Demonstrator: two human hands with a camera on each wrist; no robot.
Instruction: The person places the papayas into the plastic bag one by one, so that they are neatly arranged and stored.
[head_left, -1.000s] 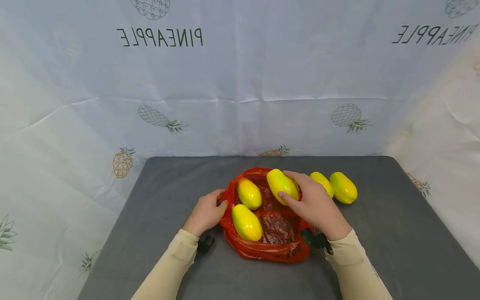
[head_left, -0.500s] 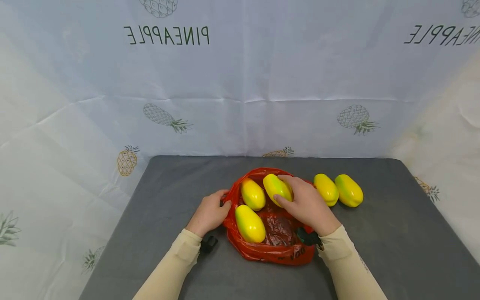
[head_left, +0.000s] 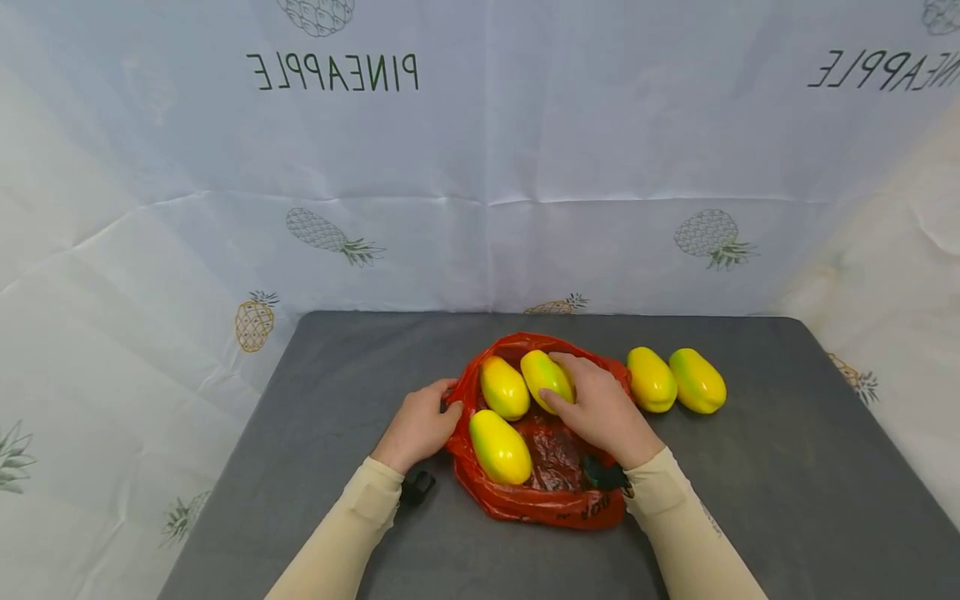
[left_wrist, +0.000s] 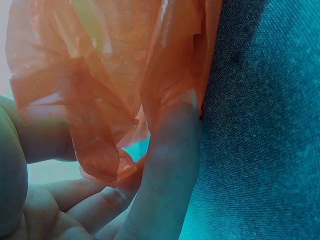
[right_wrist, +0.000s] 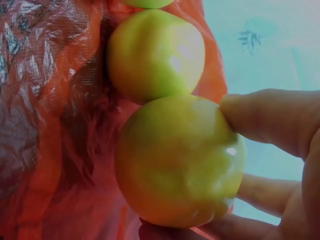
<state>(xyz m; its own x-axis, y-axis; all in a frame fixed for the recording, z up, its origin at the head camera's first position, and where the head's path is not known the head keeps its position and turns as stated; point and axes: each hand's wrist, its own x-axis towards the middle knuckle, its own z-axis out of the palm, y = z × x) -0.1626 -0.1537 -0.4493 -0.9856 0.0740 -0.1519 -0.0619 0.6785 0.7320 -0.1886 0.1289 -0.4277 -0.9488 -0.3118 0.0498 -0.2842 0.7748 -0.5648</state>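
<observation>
A red plastic bag (head_left: 551,510) lies on the table with its mouth spread wide. My left hand (head_left: 420,427) grips its left rim between thumb and fingers; the left wrist view shows the thin red film (left_wrist: 107,95) pinched there. Inside the bag my right hand (head_left: 603,410) holds a yellow-green fruit (head_left: 543,377) by its right side. Two more yellow fruits lie in the bag's left part, one behind (head_left: 504,388) and one in front (head_left: 499,448). In the right wrist view the held fruit (right_wrist: 180,162) touches a neighbouring fruit (right_wrist: 155,55).
Right of the bag, two yellow fruits (head_left: 652,380) (head_left: 698,382) lie side by side on the grey table (head_left: 810,500). A white cloth with pineapple prints (head_left: 585,133) hangs behind the table. Dark straps show at both wrists.
My right hand has moved left and down into the bag with the held fruit, toward the other fruits. My left hand keeps its grip on the rim. The head view has shifted slightly.
</observation>
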